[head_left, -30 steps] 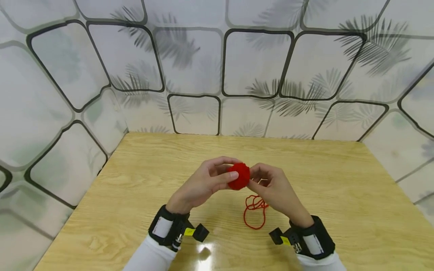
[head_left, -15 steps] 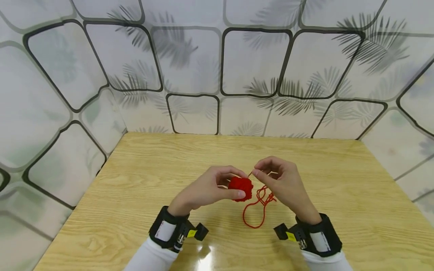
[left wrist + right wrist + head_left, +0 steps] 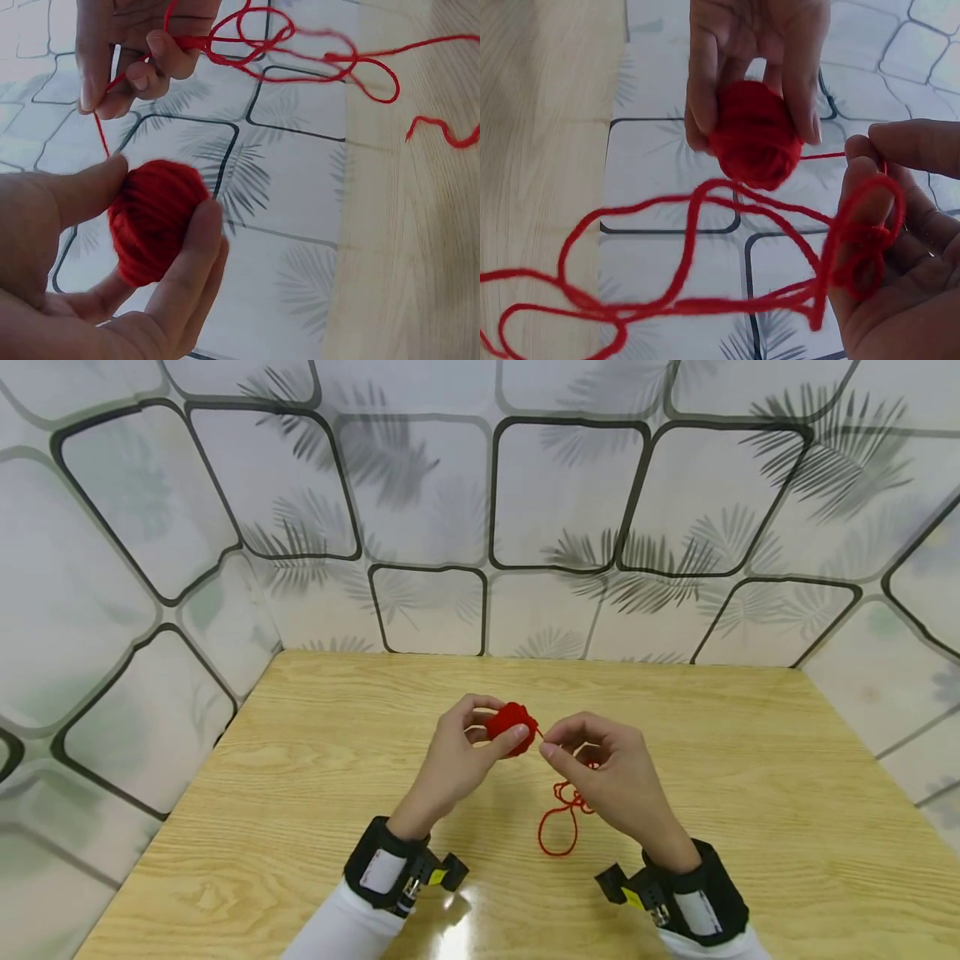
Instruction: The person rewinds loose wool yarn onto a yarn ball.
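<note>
My left hand (image 3: 459,760) grips a small ball of red yarn (image 3: 512,728) between thumb and fingers, held above the table. A short taut strand runs from the ball to my right hand (image 3: 611,772), whose thumb and index finger pinch it. In the right wrist view, loose loops of red yarn (image 3: 694,304) hang from the curled fingers of that hand. The left wrist view has the wound yarn ball (image 3: 157,221) close up, its wraps side by side, with the thumb on one side and fingers on the other.
A light wood table (image 3: 337,860) lies under both hands. Part of the loose yarn (image 3: 557,835) shows below my right hand. Behind and at the sides stands a patterned cloth screen (image 3: 562,502). Each wrist wears a black strap with a small camera (image 3: 453,871).
The ball first dipped and tilted while my right hand drew away up and right with the strand. Now the ball is higher and further left, and the right hand is back closer to it.
</note>
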`<state>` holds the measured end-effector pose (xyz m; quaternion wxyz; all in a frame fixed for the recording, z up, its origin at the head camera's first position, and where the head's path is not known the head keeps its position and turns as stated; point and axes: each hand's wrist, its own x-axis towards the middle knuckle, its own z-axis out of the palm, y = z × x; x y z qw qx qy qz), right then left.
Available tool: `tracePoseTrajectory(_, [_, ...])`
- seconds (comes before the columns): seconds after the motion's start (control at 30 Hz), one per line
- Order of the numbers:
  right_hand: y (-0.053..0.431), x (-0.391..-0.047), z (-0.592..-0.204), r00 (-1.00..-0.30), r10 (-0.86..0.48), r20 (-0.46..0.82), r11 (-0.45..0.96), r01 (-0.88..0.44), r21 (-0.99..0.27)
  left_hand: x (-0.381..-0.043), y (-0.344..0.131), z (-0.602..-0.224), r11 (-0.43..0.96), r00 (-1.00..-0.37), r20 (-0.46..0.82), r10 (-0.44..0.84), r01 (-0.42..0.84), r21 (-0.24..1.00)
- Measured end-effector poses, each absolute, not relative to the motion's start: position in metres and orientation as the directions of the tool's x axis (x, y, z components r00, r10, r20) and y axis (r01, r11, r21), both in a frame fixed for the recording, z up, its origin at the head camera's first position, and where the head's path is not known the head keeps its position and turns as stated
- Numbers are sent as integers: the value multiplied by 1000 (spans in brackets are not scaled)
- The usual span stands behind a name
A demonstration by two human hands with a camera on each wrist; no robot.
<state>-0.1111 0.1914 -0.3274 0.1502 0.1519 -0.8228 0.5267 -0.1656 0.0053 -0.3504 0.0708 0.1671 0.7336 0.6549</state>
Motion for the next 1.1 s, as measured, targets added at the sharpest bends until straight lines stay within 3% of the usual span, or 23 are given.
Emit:
tracePoseTrajectory(0.27, [179, -108, -328, -910, -179, 373, 352, -413, -840, -168, 6, -347, -199, -948, 71, 311, 8, 980])
tracePoseTrajectory(0.6, [176, -111, -333, -938, -237, 254, 328, -324, -887, -167, 2, -339, -392, -939, 14, 344, -130, 911])
tracePoseTrajectory(0.87, [185, -118, -340, -955, -228, 187, 289, -250, -924, -165, -2, -333, -417, -911, 19, 412, -169, 893])
tracePoseTrajectory(1.1, [196, -123, -342, -971, -131, 199, 288, -230, -930, -164, -3, -330, -428, -881, 45, 471, -184, 885])
